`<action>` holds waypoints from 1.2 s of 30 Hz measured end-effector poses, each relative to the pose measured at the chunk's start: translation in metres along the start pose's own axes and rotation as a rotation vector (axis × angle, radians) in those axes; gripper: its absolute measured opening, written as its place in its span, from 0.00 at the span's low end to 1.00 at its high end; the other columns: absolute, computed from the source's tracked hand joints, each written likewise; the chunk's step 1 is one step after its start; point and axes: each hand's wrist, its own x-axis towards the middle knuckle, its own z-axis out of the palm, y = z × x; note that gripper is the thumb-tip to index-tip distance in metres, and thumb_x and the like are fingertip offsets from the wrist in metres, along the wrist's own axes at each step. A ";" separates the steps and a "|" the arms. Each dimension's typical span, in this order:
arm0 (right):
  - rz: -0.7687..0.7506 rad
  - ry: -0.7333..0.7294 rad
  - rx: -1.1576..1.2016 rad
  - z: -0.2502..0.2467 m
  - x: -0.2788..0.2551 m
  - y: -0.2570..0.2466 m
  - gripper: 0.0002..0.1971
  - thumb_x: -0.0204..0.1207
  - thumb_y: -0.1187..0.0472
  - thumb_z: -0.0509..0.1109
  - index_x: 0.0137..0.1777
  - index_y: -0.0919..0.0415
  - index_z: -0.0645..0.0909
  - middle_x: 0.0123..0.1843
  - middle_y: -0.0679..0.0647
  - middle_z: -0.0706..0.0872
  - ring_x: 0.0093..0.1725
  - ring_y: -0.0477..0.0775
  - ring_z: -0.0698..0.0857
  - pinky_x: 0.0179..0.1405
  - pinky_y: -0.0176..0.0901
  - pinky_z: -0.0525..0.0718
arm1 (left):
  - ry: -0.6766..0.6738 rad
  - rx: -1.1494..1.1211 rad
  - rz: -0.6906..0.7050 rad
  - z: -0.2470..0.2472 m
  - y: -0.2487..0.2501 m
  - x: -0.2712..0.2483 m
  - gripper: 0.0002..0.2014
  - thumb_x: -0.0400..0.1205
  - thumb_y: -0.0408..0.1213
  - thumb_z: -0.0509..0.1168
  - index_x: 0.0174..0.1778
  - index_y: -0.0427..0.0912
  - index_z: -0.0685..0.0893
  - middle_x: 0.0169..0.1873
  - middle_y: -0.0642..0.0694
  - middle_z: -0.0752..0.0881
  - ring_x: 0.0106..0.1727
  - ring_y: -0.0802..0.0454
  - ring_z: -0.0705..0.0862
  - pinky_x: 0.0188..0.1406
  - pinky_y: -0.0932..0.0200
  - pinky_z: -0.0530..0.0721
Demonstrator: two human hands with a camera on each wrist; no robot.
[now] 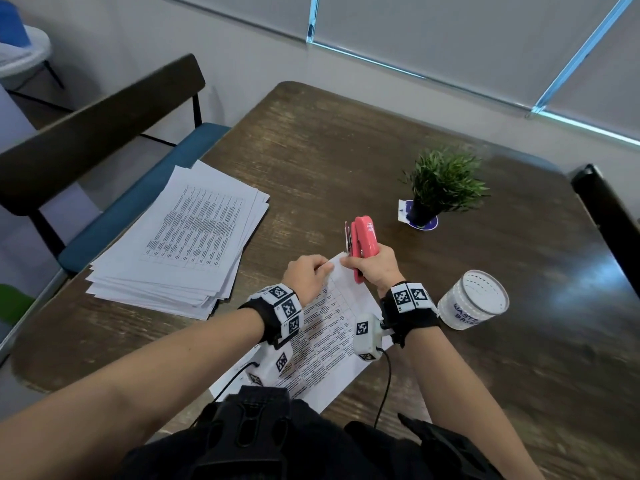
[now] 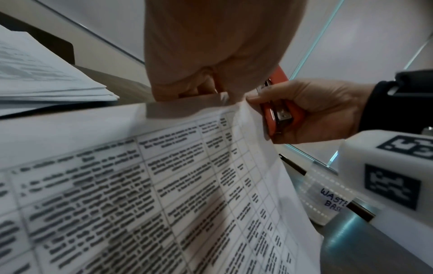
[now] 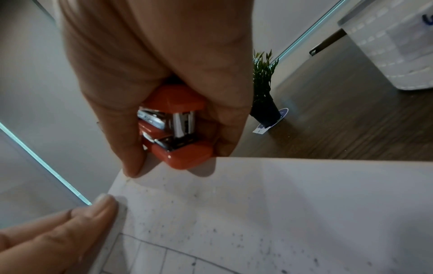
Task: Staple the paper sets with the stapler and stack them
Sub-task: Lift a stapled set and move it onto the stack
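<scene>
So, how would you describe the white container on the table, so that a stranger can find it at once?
Start from the dark wooden table and look toward its right side, just beyond the person's right hand. There a short white cylinder stands upright, open at the top. Unlike the potted plant farther back, it carries handwritten blue letters on its side.

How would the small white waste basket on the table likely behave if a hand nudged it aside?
The small white perforated waste basket looks light, since its inside shows no contents, so it would probably slide easily on the dark wooden table. Its wide base and low height suggest that it would resist tipping. Its thin walls may flex if squeezed.
</scene>
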 end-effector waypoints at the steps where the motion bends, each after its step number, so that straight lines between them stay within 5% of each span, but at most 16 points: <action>1: -0.009 -0.003 0.002 0.000 -0.001 -0.001 0.13 0.66 0.68 0.82 0.46 0.61 0.82 0.38 0.55 0.82 0.35 0.49 0.80 0.29 0.37 0.81 | 0.025 -0.008 -0.007 0.001 0.001 0.000 0.11 0.85 0.45 0.63 0.39 0.52 0.85 0.25 0.58 0.80 0.36 0.54 0.79 0.43 0.58 0.77; 7: -0.020 0.038 0.046 -0.003 -0.005 -0.006 0.12 0.66 0.68 0.82 0.41 0.61 0.80 0.34 0.55 0.80 0.30 0.50 0.79 0.23 0.35 0.80 | 0.028 -0.032 0.042 -0.002 0.001 0.000 0.13 0.85 0.44 0.64 0.38 0.46 0.89 0.22 0.54 0.80 0.28 0.58 0.77 0.37 0.57 0.78; 12: -0.038 0.100 0.067 -0.001 -0.003 -0.007 0.12 0.67 0.68 0.82 0.41 0.60 0.80 0.34 0.55 0.81 0.30 0.50 0.80 0.23 0.37 0.81 | 0.035 -0.037 0.056 -0.005 0.001 0.001 0.11 0.85 0.44 0.64 0.44 0.47 0.91 0.31 0.49 0.88 0.38 0.50 0.85 0.47 0.53 0.84; 15: -0.045 0.216 0.037 0.001 0.008 0.003 0.14 0.62 0.62 0.84 0.44 0.60 0.82 0.36 0.55 0.85 0.35 0.55 0.85 0.36 0.47 0.86 | 0.102 -0.017 0.054 -0.010 0.005 0.001 0.12 0.85 0.44 0.63 0.44 0.44 0.90 0.36 0.45 0.90 0.42 0.46 0.87 0.49 0.49 0.85; 18: 0.073 0.373 -0.213 -0.011 0.026 0.019 0.19 0.67 0.56 0.81 0.56 0.61 0.82 0.52 0.59 0.88 0.50 0.62 0.87 0.53 0.51 0.85 | 0.203 0.062 0.038 -0.023 0.007 0.004 0.12 0.86 0.46 0.61 0.51 0.50 0.90 0.40 0.51 0.91 0.44 0.48 0.86 0.46 0.54 0.84; 23: 0.379 0.367 -0.545 -0.026 0.032 0.072 0.32 0.77 0.45 0.72 0.69 0.71 0.72 0.69 0.71 0.76 0.65 0.72 0.79 0.61 0.55 0.78 | 0.314 0.091 0.050 -0.044 0.002 0.007 0.13 0.87 0.48 0.61 0.52 0.51 0.90 0.41 0.52 0.90 0.44 0.49 0.85 0.40 0.58 0.80; 30: 0.415 0.245 -0.855 -0.030 0.020 0.103 0.26 0.76 0.47 0.73 0.65 0.66 0.78 0.68 0.66 0.78 0.69 0.67 0.76 0.67 0.51 0.73 | 0.407 -0.032 0.131 -0.051 0.013 0.010 0.12 0.85 0.48 0.63 0.50 0.48 0.90 0.33 0.54 0.87 0.38 0.51 0.84 0.40 0.55 0.83; 33: 0.316 0.332 -0.668 -0.028 0.020 0.083 0.22 0.81 0.47 0.65 0.63 0.66 0.81 0.66 0.67 0.80 0.67 0.68 0.77 0.66 0.52 0.74 | 0.444 -0.114 0.161 -0.054 0.022 0.017 0.12 0.85 0.48 0.63 0.51 0.48 0.91 0.28 0.57 0.84 0.31 0.55 0.79 0.35 0.56 0.81; 36: 0.095 0.419 -0.012 -0.022 0.017 0.049 0.28 0.85 0.41 0.54 0.62 0.63 0.84 0.58 0.57 0.85 0.61 0.58 0.81 0.68 0.52 0.75 | 0.473 -0.245 0.212 -0.060 0.033 0.024 0.11 0.85 0.46 0.64 0.47 0.48 0.90 0.26 0.56 0.83 0.28 0.56 0.78 0.32 0.56 0.80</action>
